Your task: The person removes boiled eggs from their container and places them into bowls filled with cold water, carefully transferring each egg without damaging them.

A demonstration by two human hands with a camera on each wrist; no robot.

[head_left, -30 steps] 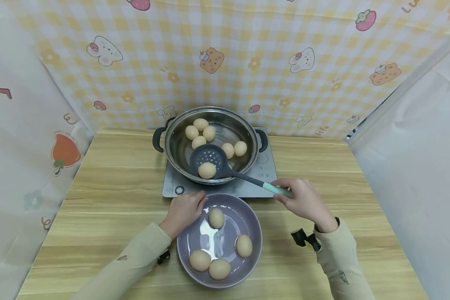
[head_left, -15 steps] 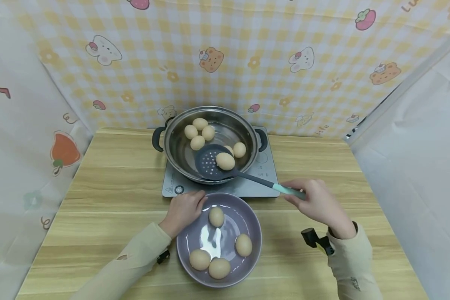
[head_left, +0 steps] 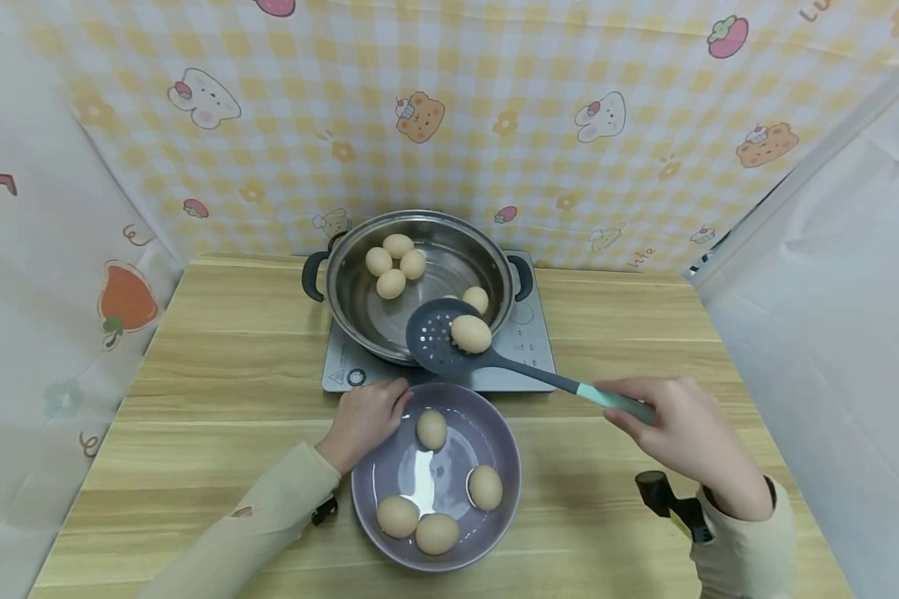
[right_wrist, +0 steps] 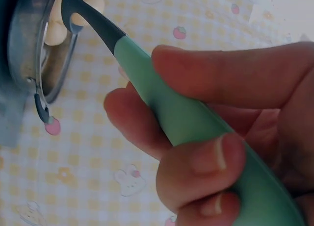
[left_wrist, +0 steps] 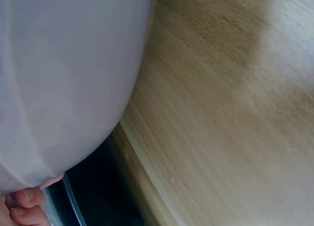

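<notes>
My right hand [head_left: 689,428] grips the mint-green handle of a dark grey skimmer [head_left: 438,337]; in the right wrist view, thumb and fingers [right_wrist: 196,174] wrap round it. A brown egg [head_left: 470,334] lies in the skimmer's perforated bowl, over the front right rim of a steel pot [head_left: 378,333]. Several eggs [head_left: 391,284] sit inside the pot, one partly hidden behind the skimmer. My left hand [head_left: 365,420] holds the upper left rim of a purple plate [head_left: 511,466] with several eggs [head_left: 437,534] in it. In the left wrist view, fingertips [left_wrist: 29,206] curl at the plate's edge.
The pot stands on a silver induction cooker [head_left: 535,333] at the back of the wooden table [head_left: 232,374]. Its black side handles [head_left: 312,276] stick out. A yellow checked cloth [head_left: 509,83] hangs behind, with white sheets [head_left: 831,274] on both sides.
My right hand has drawn the skimmer right and toward me, lifting it with the egg from inside the pot to its front rim. The left hand stays on the plate.
</notes>
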